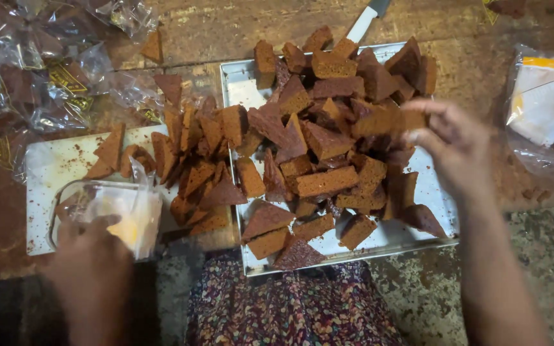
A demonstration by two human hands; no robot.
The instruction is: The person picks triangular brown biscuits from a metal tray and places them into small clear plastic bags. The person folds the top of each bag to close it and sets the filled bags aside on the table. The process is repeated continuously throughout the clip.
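Note:
My right hand is over the right side of a metal tray and its fingertips pinch a brown cake piece. The tray is heaped with several brown cake slices, mostly triangles and blocks. My left hand is at the lower left and holds a clear plastic bag with a yellowish patch inside. More cake slices lie piled on a white board between the bag and the tray.
Crumpled clear wrappers lie at the upper left on the wooden table. A knife pokes out behind the tray. A plastic packet sits at the right edge. Patterned fabric shows below the tray.

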